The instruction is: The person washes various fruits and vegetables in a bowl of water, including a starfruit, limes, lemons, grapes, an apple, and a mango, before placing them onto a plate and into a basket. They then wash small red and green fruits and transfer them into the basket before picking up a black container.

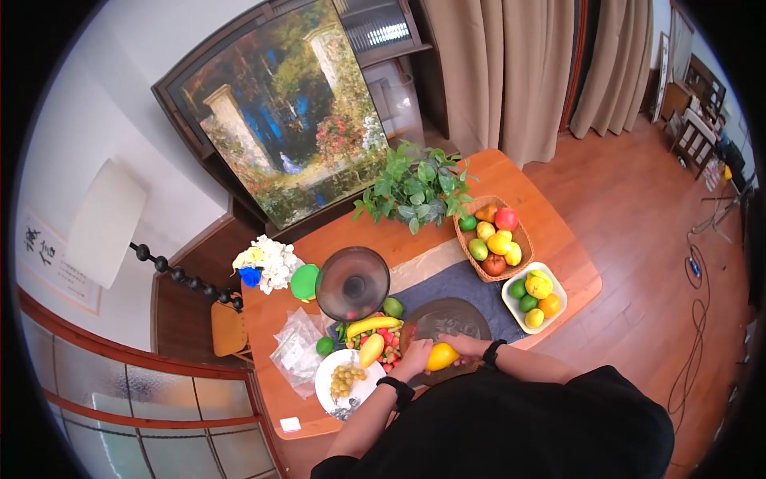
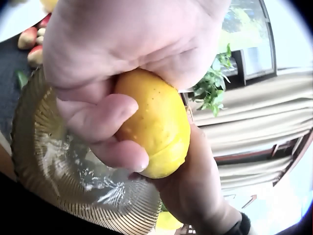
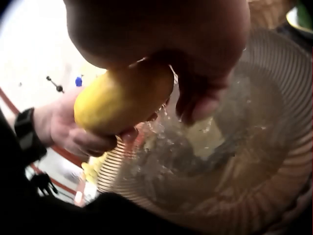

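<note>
A yellow mango (image 1: 441, 357) is held between both hands at the near side of a ribbed, tinted glass bowl (image 1: 431, 310) with water in it. My left hand (image 1: 413, 359) curls its fingers around the mango (image 2: 159, 122), as the left wrist view shows. From the other side my right hand (image 1: 467, 346) grips the mango's opposite end, its palm partly covering that end in the right wrist view. Below the right fingers (image 3: 200, 107) the water looks disturbed. Left of the bowl lie a banana (image 1: 375, 325), another mango (image 1: 371, 350) and several small red fruits.
A white plate (image 1: 325, 385) of grapes stands at the left, near plastic bags (image 1: 295, 355). Behind are a dark round lid-like dish (image 1: 353, 255), a green lid (image 1: 304, 283), flowers (image 1: 273, 263) and a leafy plant (image 1: 419, 184). A fruit basket (image 1: 464, 249) and a pale fruit bowl (image 1: 559, 313) stand right.
</note>
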Demonstrator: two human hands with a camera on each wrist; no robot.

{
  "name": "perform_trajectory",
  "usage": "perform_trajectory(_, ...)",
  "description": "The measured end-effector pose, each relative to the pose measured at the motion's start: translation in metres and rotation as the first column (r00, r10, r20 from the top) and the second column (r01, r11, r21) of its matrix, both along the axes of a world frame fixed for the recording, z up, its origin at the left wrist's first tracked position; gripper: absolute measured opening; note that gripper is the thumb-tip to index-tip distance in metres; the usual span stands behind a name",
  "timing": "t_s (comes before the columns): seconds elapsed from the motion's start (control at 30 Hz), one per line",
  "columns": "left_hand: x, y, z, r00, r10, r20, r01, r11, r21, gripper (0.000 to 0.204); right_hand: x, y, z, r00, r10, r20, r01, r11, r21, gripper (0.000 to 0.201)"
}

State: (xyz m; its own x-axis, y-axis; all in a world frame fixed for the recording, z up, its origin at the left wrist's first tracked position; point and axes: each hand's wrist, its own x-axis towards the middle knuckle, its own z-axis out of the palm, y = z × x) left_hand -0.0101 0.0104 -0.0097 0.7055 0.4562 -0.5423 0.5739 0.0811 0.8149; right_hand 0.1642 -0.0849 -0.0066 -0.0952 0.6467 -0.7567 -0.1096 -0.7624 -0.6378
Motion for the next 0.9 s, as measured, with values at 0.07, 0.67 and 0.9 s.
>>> perform_trajectory(0.07,0.004,-0.001,-0.017,0.97,-0.113,0.213,0.018,0.915,0.404,0.039,0.017,0.009,-0.019,0.94,0.05,-0.337,-0.097,0.987,-0.125,0.055)
perform_trajectory(0.67,-0.015,-0.008,-0.024,0.926,0.299,-0.232,-0.378,0.751,-0.542,0.056,-0.004,0.002,-0.014,0.787,-0.223,0.576,-0.358,0.595,0.72,0.035)
perform_trajectory(0.9,-0.004,-0.015,-0.034,0.934,0.338,-0.118,-0.32,0.936,0.149,0.072,0.005,0.015,-0.029,0.924,-0.023,0.382,-0.034,0.989,0.142,0.05)
